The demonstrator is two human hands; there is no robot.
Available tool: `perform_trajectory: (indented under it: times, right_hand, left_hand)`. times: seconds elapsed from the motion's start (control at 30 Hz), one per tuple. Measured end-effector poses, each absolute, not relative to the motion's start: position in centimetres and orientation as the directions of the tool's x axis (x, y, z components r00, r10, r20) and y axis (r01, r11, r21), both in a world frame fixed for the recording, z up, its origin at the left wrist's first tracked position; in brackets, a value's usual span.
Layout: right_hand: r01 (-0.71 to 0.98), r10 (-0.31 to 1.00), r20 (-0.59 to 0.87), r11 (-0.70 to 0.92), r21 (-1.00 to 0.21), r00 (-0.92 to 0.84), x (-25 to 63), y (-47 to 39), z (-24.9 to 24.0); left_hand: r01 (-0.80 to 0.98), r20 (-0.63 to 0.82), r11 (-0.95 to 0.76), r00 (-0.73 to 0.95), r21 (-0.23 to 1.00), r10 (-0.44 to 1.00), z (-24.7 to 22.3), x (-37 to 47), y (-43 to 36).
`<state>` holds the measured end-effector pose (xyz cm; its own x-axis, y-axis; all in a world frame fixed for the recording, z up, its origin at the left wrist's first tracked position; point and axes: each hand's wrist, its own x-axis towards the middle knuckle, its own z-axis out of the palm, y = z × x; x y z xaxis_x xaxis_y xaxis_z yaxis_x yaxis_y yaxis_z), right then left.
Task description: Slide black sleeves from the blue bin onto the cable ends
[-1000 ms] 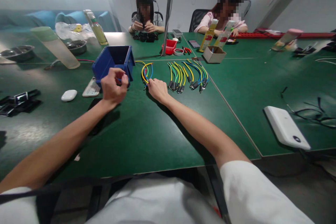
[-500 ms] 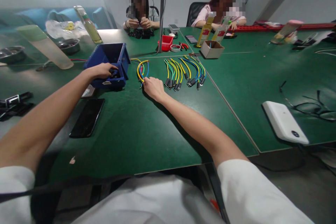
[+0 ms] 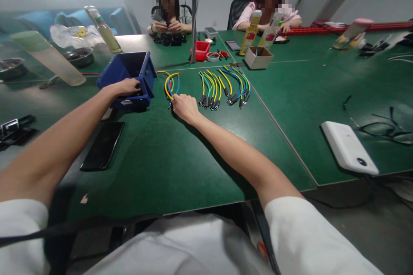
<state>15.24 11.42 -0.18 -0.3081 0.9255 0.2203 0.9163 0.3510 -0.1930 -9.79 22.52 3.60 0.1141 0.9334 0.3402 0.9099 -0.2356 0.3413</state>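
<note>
Head view: wire bunch (image 3: 166, 87) right of the blue bin (image 3: 150, 77)
The right hand (image 3: 185, 108)'s fingers were curled at the bunch's near end; whether they pinched it, I couldn't tell. The left hand (image 3: 127, 87)'s fingers were inside the bin, their spread and hold hidden. The wires looked light and springy, best gripped near their ends.

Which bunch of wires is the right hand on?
The leftmost bunch, beside the blue bin; the right hand touches its near end. The other wires lie farther right, untouched.
</note>
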Motion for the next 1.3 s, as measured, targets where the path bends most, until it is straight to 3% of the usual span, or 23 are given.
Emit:
perform_trajectory:
  times: [0.13,0.33,0.73,1.03,1.3]
  right_hand:
    - [0.918,0.928,0.217,0.346,-0.195,-0.303,15.3,11.4,-0.1]
    - [0.917,0.921,0.231,0.356,-0.177,-0.313,15.3,11.4,-0.1]
    - [0.922,0.927,0.213,0.347,-0.173,-0.308,15.3,11.4,0.0]
    - [0.928,0.933,0.200,0.333,-0.165,-0.299,15.3,11.2,0.2]
    - [0.927,0.930,0.216,0.336,-0.165,-0.299,15.2,11.5,-0.2]
  left_hand:
    - [0.953,0.018,-0.194,0.196,0.232,0.981,4.1,-9.8,22.8]
    - [0.963,-0.054,-0.236,0.244,0.129,0.968,4.9,-9.3,22.6]
    - [0.932,0.129,-0.361,0.353,0.038,0.927,4.9,-9.2,21.3]
    - [0.950,0.147,-0.308,0.299,0.044,0.943,4.5,-9.6,21.6]
    - [0.975,0.256,-0.219,0.201,0.046,0.945,4.5,-9.5,20.8]
